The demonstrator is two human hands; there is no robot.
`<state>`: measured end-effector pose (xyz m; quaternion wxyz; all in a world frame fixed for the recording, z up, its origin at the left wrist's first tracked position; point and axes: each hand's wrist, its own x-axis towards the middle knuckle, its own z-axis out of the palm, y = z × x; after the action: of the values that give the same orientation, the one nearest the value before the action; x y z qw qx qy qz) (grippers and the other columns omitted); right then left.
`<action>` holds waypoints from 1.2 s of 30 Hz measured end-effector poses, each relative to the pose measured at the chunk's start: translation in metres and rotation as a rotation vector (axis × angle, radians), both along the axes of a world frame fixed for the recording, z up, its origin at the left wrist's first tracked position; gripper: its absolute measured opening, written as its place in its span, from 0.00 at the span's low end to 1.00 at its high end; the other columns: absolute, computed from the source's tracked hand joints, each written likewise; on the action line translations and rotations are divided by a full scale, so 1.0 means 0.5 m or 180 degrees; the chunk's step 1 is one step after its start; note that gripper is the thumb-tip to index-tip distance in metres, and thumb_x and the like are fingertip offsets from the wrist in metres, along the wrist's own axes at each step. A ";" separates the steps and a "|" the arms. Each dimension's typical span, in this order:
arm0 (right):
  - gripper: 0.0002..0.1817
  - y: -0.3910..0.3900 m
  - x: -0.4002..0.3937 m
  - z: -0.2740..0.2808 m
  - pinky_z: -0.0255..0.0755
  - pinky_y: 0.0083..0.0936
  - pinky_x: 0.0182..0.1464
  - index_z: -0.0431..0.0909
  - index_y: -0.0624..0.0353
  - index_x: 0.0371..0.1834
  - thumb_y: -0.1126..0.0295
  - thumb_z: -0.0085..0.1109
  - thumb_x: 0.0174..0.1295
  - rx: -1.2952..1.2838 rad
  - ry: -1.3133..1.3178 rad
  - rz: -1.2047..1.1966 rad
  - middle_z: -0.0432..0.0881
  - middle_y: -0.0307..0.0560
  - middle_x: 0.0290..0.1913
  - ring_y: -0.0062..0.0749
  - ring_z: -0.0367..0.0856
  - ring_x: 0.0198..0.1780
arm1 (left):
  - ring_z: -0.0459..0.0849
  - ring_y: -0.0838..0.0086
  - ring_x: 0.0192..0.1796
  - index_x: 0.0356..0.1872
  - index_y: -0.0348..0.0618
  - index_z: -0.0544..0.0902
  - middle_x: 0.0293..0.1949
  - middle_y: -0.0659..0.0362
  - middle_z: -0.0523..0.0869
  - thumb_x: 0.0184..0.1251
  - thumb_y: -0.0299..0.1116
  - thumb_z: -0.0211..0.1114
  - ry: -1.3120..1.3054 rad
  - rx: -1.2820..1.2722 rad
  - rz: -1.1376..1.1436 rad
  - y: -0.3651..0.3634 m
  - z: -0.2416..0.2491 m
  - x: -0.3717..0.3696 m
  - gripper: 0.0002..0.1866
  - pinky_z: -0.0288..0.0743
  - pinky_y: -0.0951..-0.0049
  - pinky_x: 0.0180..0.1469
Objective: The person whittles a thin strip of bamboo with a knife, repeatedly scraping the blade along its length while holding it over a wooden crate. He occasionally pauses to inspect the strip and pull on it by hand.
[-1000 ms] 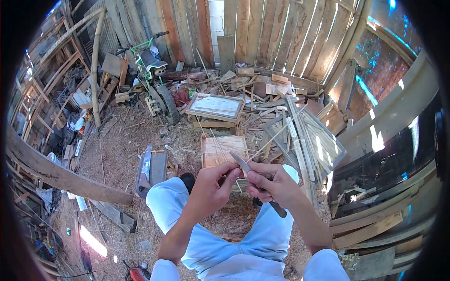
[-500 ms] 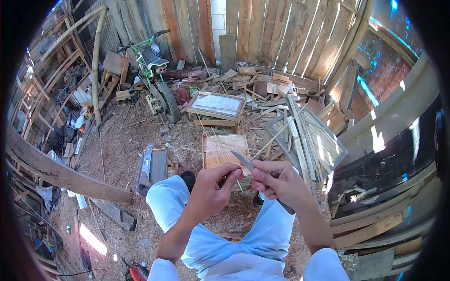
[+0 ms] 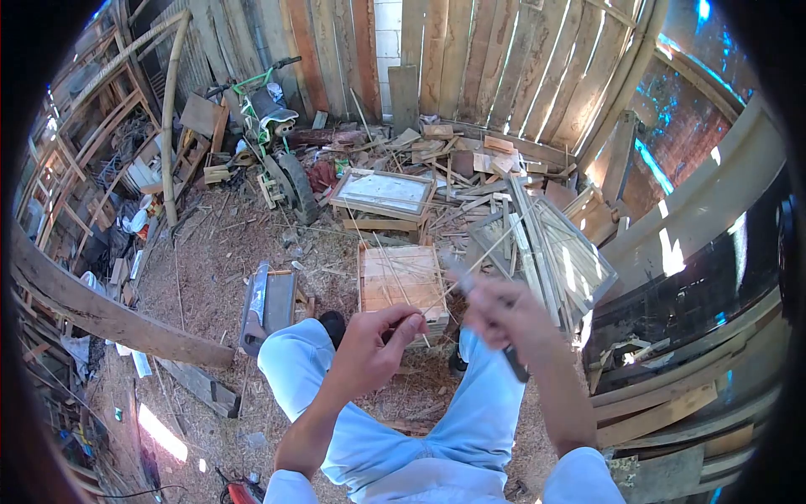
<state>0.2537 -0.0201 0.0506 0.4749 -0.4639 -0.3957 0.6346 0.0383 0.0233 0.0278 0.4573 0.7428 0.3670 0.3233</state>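
Note:
My left hand (image 3: 375, 346) is closed above my lap, thumb and forefinger pinched at the end of a thin wooden stick (image 3: 493, 250). The stick slants up to the right, passing behind my other hand. My right hand (image 3: 508, 317) is closed around a knife (image 3: 461, 273), whose blade points up and left. Motion blurs both this hand and the blade; the dark handle end shows below the fist. The knife is apart from the left fingertips. Past my hands, a wooden box (image 3: 401, 273) sits on the ground between my feet, with thin sticks across it.
A handsaw (image 3: 257, 302) lies on a dark framed panel (image 3: 280, 301) by my left knee. Ahead are a framed white board (image 3: 384, 190), scrap wood (image 3: 470, 160) and a green bike (image 3: 273, 126). Framed screens (image 3: 571, 244) lean at right; a wooden beam (image 3: 117, 311) crosses at left.
My right hand and the knife have moved right, away from the left fingertips, and are now blurred. The left hand stays nearly in place, still pinched.

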 end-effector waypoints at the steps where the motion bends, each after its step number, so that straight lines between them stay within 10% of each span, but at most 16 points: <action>1: 0.17 -0.005 -0.018 -0.007 0.46 0.10 0.16 0.74 0.60 0.57 0.64 0.53 0.68 0.0005 0.0001 -0.0012 0.68 0.31 0.21 0.08 0.55 0.16 | 0.72 0.83 0.23 0.37 0.34 0.81 0.24 0.59 0.83 0.68 0.29 0.58 -0.0197 -0.0117 -0.0027 0.003 -0.004 0.008 0.08 0.66 0.79 0.26; 36: 0.19 0.025 0.083 0.032 0.47 0.09 0.16 0.74 0.59 0.59 0.65 0.55 0.67 0.0332 -0.0051 -0.0532 0.68 0.31 0.21 0.09 0.55 0.17 | 0.71 0.86 0.28 0.35 0.34 0.82 0.25 0.64 0.81 0.69 0.30 0.57 0.0012 -0.0428 -0.0216 0.000 -0.003 -0.040 0.09 0.66 0.81 0.29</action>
<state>0.2954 -0.0076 0.0666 0.5464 -0.4751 -0.3919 0.5676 0.0184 0.0232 0.0262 0.5161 0.7230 0.3633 0.2809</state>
